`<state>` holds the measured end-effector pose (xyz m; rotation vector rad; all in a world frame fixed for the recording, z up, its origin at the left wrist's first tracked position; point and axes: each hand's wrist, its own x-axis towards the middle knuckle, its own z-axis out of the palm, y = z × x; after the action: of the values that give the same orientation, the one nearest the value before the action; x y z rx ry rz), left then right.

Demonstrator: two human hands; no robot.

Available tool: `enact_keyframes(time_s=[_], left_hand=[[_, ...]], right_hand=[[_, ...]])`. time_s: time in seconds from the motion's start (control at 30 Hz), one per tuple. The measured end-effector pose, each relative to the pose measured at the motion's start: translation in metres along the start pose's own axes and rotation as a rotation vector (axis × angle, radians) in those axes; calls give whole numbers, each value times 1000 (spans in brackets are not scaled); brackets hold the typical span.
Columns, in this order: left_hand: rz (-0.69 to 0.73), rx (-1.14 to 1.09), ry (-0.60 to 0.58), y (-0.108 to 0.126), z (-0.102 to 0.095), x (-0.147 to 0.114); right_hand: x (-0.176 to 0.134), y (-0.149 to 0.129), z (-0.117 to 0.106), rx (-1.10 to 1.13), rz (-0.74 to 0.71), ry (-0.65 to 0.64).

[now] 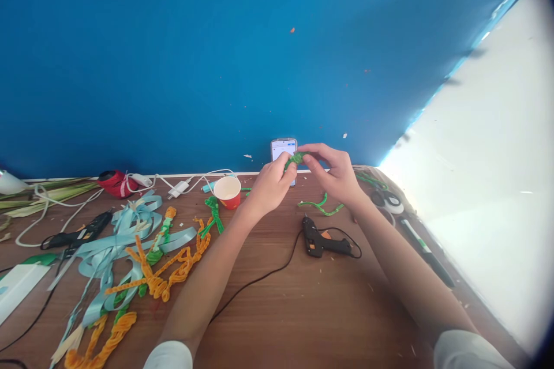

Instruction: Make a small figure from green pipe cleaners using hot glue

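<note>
A small piece of green fuzzy yarn (296, 158) is held up between my two hands, in front of a phone leaning on the wall. My left hand (273, 180) pinches its left end between thumb and fingers. On its right end, the thumb and fingertips of my right hand (332, 170) are closed. The phone (281, 147) is partly hidden behind my left hand, its screen lit. Below my right hand lie loose green yarn strands (321, 205) and a black hot glue gun (322, 239) with its cord.
Left of my arm stand a red paper cup (227, 191) and piles of orange yarn (158, 282), light-blue ribbon (99, 248) and bundled green yarn (212, 210). A second glue gun (82, 233) lies farther left. White cables (179, 187) run along the wall. Scissors (388, 202) lie at right.
</note>
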<state>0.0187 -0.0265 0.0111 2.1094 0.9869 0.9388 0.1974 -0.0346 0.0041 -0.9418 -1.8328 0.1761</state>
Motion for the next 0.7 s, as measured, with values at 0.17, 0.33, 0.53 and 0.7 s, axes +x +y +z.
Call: enact_keyframes(time_s=[0.17,0.33,0.53,0.7], left_hand=[[87,247,-1,1,-7,-2],[131,335,-19,-4,-11,0],[193,333,-60,-3,-12,-1],[226,342,-21,1,-7,-3]], right_hand=[[2,-1,-4,264,166,-12],[1,4,-3,280,124,20],[2,7,-12,329,72,-45],[2,3,-16,345,38,-32]])
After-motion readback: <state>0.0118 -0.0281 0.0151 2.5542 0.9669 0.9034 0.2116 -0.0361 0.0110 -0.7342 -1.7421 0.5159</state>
